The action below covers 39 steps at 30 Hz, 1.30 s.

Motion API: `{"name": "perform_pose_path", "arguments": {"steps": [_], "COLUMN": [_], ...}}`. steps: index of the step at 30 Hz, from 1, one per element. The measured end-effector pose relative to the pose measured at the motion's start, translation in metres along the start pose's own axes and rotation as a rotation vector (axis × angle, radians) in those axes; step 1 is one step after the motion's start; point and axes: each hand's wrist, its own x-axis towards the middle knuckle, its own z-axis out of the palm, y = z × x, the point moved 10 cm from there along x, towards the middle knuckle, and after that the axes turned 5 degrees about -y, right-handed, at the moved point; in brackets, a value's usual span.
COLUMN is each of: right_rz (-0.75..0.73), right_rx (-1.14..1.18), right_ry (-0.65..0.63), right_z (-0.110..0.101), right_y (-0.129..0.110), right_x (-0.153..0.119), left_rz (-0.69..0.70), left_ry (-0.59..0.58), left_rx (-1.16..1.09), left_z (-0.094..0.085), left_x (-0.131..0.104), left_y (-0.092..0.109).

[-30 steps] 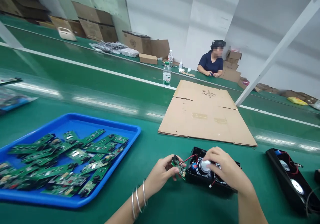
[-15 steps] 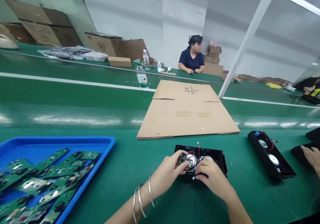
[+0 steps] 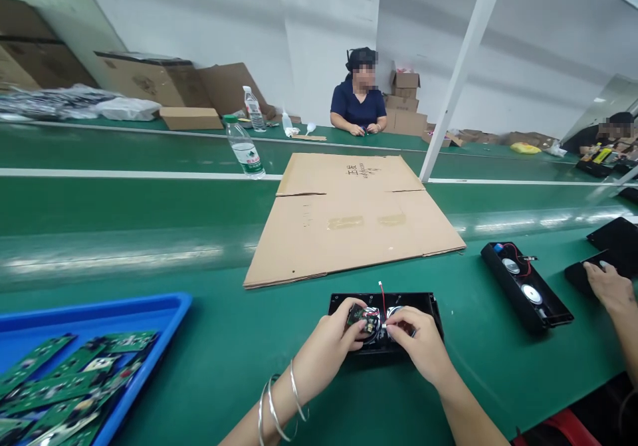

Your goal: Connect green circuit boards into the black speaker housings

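My left hand is closed around a small green circuit board, tilted over a black speaker housing. Close to the board's right edge, my right hand pinches a small white wire connector between thumb and fingertips. Whether the connector touches the board cannot be made out. Inside the housing sit two round speakers, partly covered by my hands. Another red lead sticks up past the housing's far edge, with a white plug on its end.
A blue tray of circuit boards stands at left. Flattened cardboard lies ahead, near a water bottle. At right are a second speaker housing and a co-worker's hand on a black part. Another person sits opposite.
My right hand has brought the white connector up from the housing's near edge to beside the circuit board. My left hand still holds the board. The view has turned slightly right.
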Motion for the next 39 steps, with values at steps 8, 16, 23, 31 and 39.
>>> {"name": "perform_pose_path", "arguments": {"steps": [8,16,23,31,39], "right_rz": [-0.227,-0.459,-0.370,-0.202,-0.173], "right_rx": [-0.308,-0.554,-0.425,-0.320,-0.394], "right_ry": [0.058,0.059,0.075,-0.035,0.065], "right_z": [0.012,0.025,0.022,0.023,0.017], "right_y": [-0.021,-0.040,-0.029,-0.016,-0.009], "right_x": [-0.006,-0.015,-0.014,-0.007,-0.004], "left_rz": [-0.021,0.097,0.176,0.297,0.221], "left_ry": [-0.015,0.012,0.001,-0.148,-0.076], "left_rx": [0.050,0.318,0.485,0.544,0.404], "left_z": [0.006,0.006,0.008,0.013,0.008], "left_x": [-0.001,0.000,-0.004,-0.012,-0.006], "left_y": [0.002,0.009,0.021,0.038,0.031]}}
